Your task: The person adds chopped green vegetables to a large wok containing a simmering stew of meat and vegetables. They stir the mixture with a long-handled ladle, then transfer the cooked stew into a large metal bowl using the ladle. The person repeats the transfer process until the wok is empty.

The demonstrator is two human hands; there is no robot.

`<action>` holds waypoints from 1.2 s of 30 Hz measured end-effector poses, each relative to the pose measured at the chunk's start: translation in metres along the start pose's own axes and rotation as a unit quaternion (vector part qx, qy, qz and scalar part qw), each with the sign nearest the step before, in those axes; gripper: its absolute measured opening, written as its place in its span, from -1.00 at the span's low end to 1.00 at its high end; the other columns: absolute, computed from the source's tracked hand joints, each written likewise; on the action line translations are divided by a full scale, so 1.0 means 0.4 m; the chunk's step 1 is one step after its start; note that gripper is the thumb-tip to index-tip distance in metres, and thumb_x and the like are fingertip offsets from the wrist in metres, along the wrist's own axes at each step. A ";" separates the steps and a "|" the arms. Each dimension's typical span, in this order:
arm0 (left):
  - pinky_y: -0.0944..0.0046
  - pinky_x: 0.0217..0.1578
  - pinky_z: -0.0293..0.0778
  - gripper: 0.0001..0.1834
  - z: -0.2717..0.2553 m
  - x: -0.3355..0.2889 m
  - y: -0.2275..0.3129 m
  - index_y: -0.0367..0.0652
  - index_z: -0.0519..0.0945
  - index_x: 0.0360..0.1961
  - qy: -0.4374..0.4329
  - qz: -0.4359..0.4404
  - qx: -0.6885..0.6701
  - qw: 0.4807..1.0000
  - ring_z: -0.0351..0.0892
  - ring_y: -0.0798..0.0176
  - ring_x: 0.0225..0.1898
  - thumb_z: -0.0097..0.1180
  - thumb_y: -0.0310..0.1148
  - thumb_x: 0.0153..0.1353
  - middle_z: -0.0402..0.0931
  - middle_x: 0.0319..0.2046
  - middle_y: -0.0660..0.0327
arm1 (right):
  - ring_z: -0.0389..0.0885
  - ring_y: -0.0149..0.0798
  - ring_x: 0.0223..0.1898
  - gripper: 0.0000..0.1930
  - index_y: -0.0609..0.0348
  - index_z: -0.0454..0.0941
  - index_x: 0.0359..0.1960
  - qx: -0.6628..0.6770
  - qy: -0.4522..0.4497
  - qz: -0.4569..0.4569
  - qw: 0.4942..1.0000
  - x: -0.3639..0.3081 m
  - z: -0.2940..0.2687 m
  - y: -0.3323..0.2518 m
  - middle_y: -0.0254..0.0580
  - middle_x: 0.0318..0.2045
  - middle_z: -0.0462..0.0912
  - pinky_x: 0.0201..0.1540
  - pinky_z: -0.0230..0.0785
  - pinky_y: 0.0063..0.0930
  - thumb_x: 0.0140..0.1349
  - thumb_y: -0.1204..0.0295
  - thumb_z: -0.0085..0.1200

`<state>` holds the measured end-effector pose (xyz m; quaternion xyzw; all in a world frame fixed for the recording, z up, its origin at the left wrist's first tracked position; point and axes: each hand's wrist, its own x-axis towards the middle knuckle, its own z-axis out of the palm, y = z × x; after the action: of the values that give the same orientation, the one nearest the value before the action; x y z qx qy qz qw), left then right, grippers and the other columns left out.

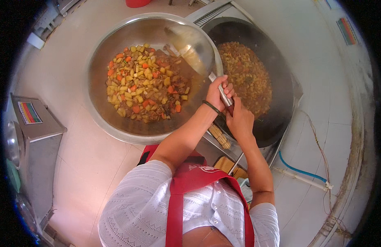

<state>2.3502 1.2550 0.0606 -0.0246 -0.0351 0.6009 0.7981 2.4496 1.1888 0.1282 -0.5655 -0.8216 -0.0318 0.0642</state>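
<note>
Both my hands are closed on the handle of a large metal ladle (213, 77). My left hand (217, 94) grips its metal shaft higher up, and my right hand (241, 118) wraps round the lower, dark end. The ladle's head is tilted over the right side of a wide steel basin (100, 119) and is smeared by motion. Diced potato, carrot and brown pieces in sauce (143, 84) lie in that basin. Just right of it, a big dark wok (276, 119) holds more of the same diced stew (246, 78), with my right hand above its near left edge.
A bundled bamboo brush (219, 136) lies below my wrists, near a wooden board (225, 164). Along the right wall run a blue hose (299, 168) and a pipe. At left stands a metal cabinet (40, 123); a red container (137, 2) is at the far edge.
</note>
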 end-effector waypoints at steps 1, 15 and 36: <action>0.29 -0.48 0.28 -0.64 -0.006 0.008 -0.007 -0.05 0.22 -0.70 0.035 0.002 0.013 0.999 0.21 0.31 -0.69 0.00 -0.20 0.16 0.17 -0.79 0.30 | 0.57 0.10 -0.40 -0.49 0.25 0.29 0.00 0.054 0.009 0.017 0.998 -0.001 0.015 0.011 0.13 -0.42 0.56 -0.38 0.41 -0.14 -0.03 0.40 0.12; 0.28 -0.47 0.46 -0.67 -0.195 0.267 -0.517 -0.15 0.45 -0.41 0.176 -0.296 0.408 0.846 0.51 0.26 -0.54 0.12 -0.08 0.11 0.48 -0.56 0.23 | 0.60 -0.14 -0.46 -0.55 0.30 0.36 -0.02 0.317 -0.019 0.313 0.895 -0.150 0.090 0.493 -0.02 -0.47 0.60 -0.42 0.38 -0.30 0.01 0.45 0.12; 0.29 -0.63 0.32 -0.84 -0.717 0.405 -0.417 -0.06 0.36 -0.60 0.470 -0.222 0.180 0.835 0.37 0.28 -0.64 -0.03 -0.34 0.08 0.36 -0.68 0.26 | 0.48 -0.30 -0.67 -0.55 0.22 0.31 0.06 0.496 -0.367 0.425 0.663 0.105 0.530 0.617 -0.07 -0.56 0.51 -0.64 0.33 -0.37 0.05 0.51 -0.07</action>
<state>2.5790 1.3656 -0.2073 -0.1519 0.4483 0.3193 0.8210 2.6506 1.3427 -0.0806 -0.7036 -0.3435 0.6211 0.0347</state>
